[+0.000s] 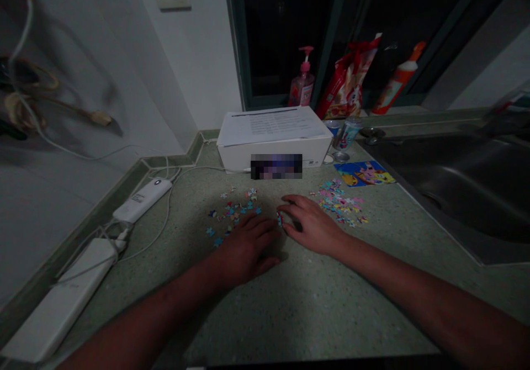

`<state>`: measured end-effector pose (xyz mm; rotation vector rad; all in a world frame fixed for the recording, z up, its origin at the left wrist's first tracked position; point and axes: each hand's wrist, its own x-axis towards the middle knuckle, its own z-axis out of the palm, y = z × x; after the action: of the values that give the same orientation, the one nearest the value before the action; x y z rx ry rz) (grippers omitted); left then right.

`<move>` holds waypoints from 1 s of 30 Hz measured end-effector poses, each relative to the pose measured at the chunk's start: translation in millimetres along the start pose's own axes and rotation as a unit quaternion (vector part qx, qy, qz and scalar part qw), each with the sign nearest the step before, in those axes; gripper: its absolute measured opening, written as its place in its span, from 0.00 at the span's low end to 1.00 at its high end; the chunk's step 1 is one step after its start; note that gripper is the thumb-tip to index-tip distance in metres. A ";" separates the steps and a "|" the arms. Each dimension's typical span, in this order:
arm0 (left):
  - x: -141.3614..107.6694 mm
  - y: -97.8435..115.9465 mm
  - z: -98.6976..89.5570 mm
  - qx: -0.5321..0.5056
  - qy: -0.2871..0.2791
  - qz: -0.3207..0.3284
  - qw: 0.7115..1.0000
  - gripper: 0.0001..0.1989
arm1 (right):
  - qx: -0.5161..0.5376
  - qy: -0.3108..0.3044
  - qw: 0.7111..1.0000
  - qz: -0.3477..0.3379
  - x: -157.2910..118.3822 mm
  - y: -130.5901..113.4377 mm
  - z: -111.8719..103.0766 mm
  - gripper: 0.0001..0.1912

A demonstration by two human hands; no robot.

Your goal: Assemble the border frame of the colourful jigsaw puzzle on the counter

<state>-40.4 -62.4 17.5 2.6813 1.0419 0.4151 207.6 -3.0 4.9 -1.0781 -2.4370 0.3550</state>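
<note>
On the speckled green counter, my left hand [250,248] lies palm down with fingers stretched out and thumb apart. Its fingertips reach the near side of a loose group of jigsaw pieces [236,213], and some may be hidden under the hand. Facing it, my right hand [312,223] has a small red, white and blue jigsaw piece [280,218] between thumb and index finger; whether it is one piece or several joined is too small to tell. Beyond the right hand is a denser pile of pink, blue and yellow jigsaw pieces [339,201].
A white box [273,152] with a printed sheet on top stands at the back. A colourful cartoon picture card [364,173] lies beside the metal sink [455,193]. Cans [348,133] stand behind the card. At left are a white power strip [62,298], an adapter [143,200] and cables.
</note>
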 end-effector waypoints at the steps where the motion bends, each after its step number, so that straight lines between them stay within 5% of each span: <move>1: 0.0 -0.1 0.1 -0.002 0.000 0.000 1.000 0.25 | 0.004 -0.002 1.000 0.004 0.1 0.3 0.4 0.17; 30: 2.1 3.4 -3.6 0.013 0.021 0.002 1.000 0.20 | 0.115 0.028 0.993 0.013 6.0 3.8 2.6 0.10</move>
<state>-38.0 -63.0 22.3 2.7094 1.0624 0.4644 205.2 3.9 2.8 -1.0048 -2.2690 0.5901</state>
